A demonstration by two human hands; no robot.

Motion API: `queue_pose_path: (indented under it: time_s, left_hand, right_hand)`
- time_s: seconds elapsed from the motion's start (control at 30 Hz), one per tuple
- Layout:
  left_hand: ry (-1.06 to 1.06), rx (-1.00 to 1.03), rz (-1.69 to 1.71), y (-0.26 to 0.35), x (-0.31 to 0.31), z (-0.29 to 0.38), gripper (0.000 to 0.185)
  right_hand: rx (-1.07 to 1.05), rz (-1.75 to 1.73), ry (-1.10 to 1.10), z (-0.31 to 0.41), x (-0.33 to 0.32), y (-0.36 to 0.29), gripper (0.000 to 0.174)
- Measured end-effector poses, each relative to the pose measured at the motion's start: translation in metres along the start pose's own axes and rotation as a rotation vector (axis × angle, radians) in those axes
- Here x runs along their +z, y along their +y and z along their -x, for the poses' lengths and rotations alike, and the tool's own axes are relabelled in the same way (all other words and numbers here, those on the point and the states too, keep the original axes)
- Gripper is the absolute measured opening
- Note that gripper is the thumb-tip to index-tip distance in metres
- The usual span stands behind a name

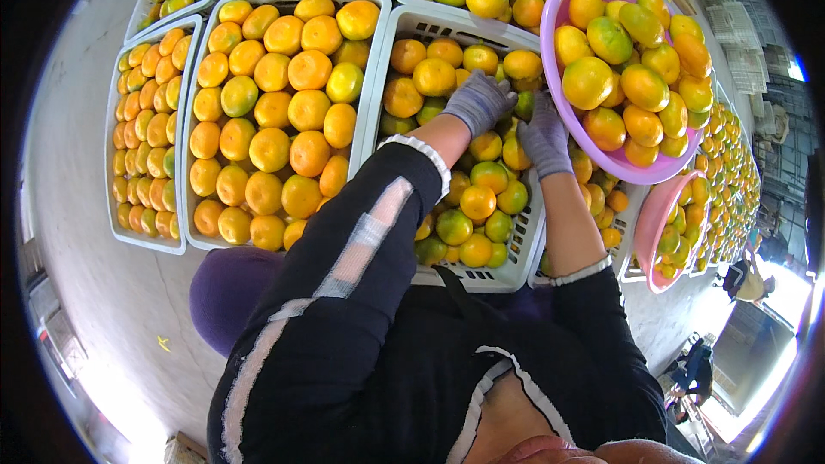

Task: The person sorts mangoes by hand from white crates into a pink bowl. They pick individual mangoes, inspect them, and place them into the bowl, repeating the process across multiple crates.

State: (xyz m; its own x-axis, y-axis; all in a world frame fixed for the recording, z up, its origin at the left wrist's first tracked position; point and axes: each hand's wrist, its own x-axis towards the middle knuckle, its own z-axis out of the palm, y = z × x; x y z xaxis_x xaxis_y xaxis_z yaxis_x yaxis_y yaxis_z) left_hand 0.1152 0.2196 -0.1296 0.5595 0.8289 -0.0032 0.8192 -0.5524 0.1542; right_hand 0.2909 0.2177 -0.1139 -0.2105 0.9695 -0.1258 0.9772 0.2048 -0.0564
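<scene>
Both hands wear grey knit gloves and reach into a pale plastic crate of orange and green mandarins. My left hand, fingers curled down, rests among the fruit near the crate's middle. Close beside it, my right hand is at the crate's right side, its fingertips by a green mandarin. The fingers hide part of the fruit, so any grip is unclear. Just left of my left hand sits an orange mandarin. A lilac plastic basin, heaped with mandarins, stands tilted above and right of my right hand.
On the left stands another crate with mandarins in rows, and a narrower crate beyond it. More filled crates line the far side. A pink basin of mandarins and further crates extend right. People are in the background.
</scene>
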Motion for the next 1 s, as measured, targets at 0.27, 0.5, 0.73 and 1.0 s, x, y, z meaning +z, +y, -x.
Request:
queue_pose_path:
  time_s: [0.27, 0.5, 0.73, 1.0]
  left_hand:
    - [-0.011, 0.007, 0.045, -0.016, 0.001, 0.002, 0.043]
    - [-0.066, -0.08, 0.129, -0.016, -0.013, -0.004, 0.049]
    - [-0.017, -0.044, 0.058, -0.017, -0.006, -0.001, 0.052]
    - [-0.067, -0.05, 0.016, -0.011, -0.004, -0.013, 0.048]
  right_hand:
    - [0.168, -0.226, 0.032, -0.011, -0.021, -0.018, 0.063]
    - [0.006, -0.044, 0.113, 0.003, -0.002, 0.004, 0.045]
    - [0.035, -0.356, 0.068, -0.014, 0.016, 0.014, 0.053]
    - [0.003, -0.133, 0.084, -0.022, 0.038, 0.02, 0.039]
